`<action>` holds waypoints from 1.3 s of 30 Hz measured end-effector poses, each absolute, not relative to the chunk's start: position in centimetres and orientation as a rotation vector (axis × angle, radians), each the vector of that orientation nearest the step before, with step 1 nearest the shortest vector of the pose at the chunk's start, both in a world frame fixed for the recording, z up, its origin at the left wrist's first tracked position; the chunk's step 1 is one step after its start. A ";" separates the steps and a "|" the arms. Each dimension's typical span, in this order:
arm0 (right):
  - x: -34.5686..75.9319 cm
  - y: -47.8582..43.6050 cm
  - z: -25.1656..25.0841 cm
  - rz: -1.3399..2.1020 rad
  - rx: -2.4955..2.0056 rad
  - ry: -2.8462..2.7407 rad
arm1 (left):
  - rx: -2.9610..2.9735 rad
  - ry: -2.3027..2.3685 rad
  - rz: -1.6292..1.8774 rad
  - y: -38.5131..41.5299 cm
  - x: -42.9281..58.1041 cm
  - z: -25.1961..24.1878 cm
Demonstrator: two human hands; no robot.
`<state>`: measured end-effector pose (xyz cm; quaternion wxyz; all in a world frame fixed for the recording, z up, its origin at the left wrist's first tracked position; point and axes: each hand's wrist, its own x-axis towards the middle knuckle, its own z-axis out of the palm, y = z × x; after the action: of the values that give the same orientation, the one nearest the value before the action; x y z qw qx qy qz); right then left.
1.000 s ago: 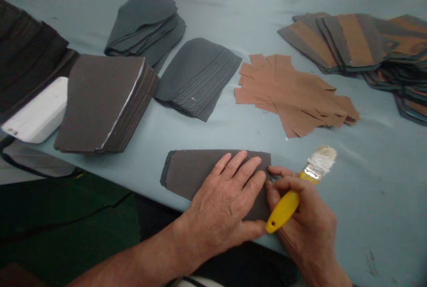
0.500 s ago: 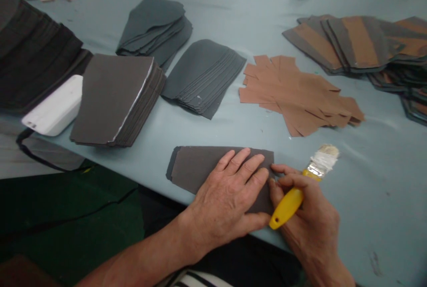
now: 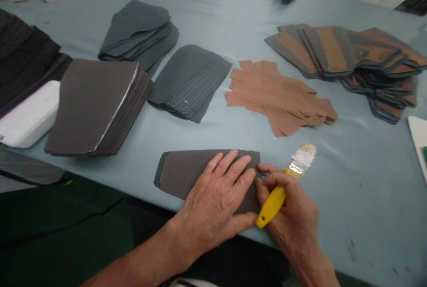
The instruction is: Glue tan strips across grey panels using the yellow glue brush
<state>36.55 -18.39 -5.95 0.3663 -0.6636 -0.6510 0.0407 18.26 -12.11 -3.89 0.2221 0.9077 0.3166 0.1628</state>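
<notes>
The left hand [image 3: 216, 198] lies flat on a dark piece [image 3: 182, 171] at the bench's [image 3: 367, 180] near edge, fingers [image 3: 230, 164] loosely spread toward 1 o'clock; the right hand [image 3: 293, 211], at its 3 o'clock, grips a brush [image 3: 271, 200], fingertips touching the piece's right edge; tan strips [image 3: 280, 98] at 12 o'clock.
</notes>
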 end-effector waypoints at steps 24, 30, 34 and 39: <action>37.1 -19.4 -6.4 0.042 -1.720 -1.811 | 2.538 0.837 0.541 -11.8 17.8 -4.0; 37.7 -20.6 -7.1 0.076 -1.784 -1.888 | 2.632 0.835 0.584 -12.0 17.4 -4.0; 37.8 -20.8 -7.2 0.058 -1.857 -1.915 | 2.644 0.846 0.597 -11.8 16.2 -3.9; 39.1 -20.9 -8.9 0.083 -1.897 -1.901 | 2.604 0.921 0.671 -11.6 13.8 -4.0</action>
<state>39.09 -20.90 -8.89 0.2255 -0.6879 -0.6892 0.0302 13.82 -11.63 -3.95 0.1491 0.9059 0.3203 0.2334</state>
